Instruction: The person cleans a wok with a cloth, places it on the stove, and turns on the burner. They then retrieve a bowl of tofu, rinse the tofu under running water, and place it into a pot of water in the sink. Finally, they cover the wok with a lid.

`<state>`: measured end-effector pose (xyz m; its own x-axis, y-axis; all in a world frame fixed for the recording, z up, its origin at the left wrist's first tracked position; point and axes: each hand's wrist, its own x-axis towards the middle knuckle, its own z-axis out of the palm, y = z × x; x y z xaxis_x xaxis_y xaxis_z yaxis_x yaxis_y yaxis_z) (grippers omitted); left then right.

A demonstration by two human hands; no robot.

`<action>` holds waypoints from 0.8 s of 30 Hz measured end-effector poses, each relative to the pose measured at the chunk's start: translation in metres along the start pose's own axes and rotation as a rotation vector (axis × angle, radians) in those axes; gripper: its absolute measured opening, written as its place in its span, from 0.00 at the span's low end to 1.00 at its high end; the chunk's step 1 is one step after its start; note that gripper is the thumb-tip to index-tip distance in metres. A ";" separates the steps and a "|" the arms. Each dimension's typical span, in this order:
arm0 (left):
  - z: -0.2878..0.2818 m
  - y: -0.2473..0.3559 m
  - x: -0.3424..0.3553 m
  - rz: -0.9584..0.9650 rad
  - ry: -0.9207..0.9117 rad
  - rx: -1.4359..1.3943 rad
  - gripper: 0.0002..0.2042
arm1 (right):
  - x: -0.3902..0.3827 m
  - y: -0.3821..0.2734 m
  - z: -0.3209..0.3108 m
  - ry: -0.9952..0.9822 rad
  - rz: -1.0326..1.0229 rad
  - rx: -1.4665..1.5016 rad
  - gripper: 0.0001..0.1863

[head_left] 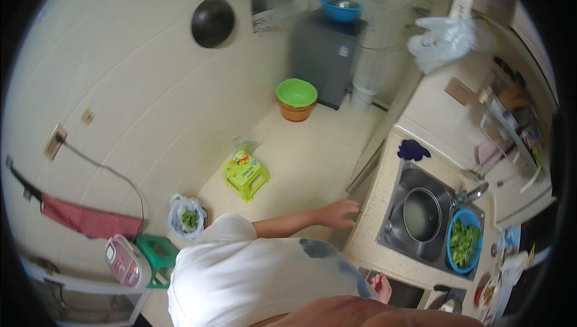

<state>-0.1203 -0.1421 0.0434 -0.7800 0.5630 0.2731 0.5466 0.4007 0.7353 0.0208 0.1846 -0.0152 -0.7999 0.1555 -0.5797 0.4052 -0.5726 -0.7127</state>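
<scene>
My left hand (pixel 338 214) reaches out beside the front edge of the speckled counter (pixel 366 207); its fingers are stretched, a little bent, and hold nothing. Lower down, my right hand (pixel 380 289) shows only in part beyond my white shirt. Its fingers look curled, and what they hold, if anything, is hidden. A steel sink (pixel 389 240) is set into the counter, and a round metal pot (pixel 421 216) with some liquid stands in it. On the sink's right side rests a blue basin (pixel 479 234) full of green leafy vegetables (pixel 464 243), near the faucet (pixel 472 193).
A dark cloth (pixel 413 150) lies at the counter's far end. A yellow-green stool (pixel 246 174), a lined bin (pixel 185 218) with green leaves and stacked basins (pixel 297 100) stand on the floor. A rice cooker (pixel 128 261) sits beside a green stool (pixel 157 258).
</scene>
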 end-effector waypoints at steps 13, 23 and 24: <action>-0.036 -0.028 -0.036 -0.220 0.142 -0.036 0.10 | -0.014 0.018 0.037 -0.088 -0.083 -0.015 0.07; 0.006 -0.030 0.058 -0.090 -0.175 -0.162 0.14 | -0.086 0.046 0.005 0.387 -0.002 0.152 0.15; 0.012 -0.024 0.068 -0.062 -0.135 -0.164 0.16 | -0.088 0.047 -0.003 0.337 -0.055 0.177 0.16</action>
<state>-0.1823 -0.1048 0.0369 -0.7567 0.6370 0.1471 0.4338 0.3209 0.8419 0.1115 0.1469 0.0009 -0.6156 0.4290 -0.6610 0.2593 -0.6818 -0.6840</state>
